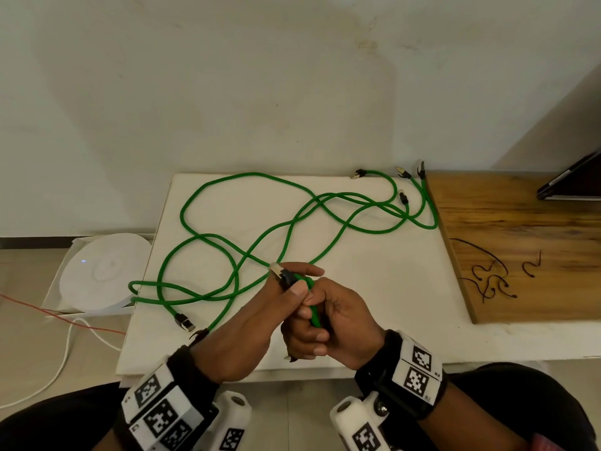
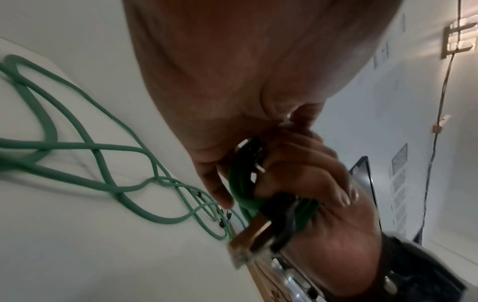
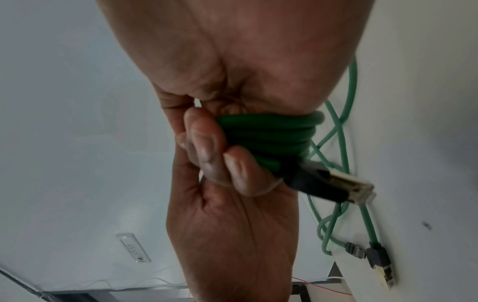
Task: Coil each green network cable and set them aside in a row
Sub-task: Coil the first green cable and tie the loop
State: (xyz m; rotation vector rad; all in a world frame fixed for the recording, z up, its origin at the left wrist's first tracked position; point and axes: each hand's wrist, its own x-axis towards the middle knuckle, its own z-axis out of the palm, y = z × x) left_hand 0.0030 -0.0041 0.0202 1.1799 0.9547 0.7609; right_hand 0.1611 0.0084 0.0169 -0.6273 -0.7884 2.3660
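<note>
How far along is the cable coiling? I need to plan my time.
Done: no finished coil lies in a row anywhere in view. In hand: both hands, left and right, hold a small coil with its plug sticking out. Left: the loose green cables sprawled on the white board.

Most of the coiled green cable (image 1: 313, 312) hidden inside both hands, loop count perhaps four, plug (image 2: 239, 250) blurred.

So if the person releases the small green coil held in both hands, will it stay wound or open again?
The coil is wound tightly, and both the left hand and the right hand grip it, so it probably springs open. The loose cables lie in wide curves, suggesting some stiffness.
</note>
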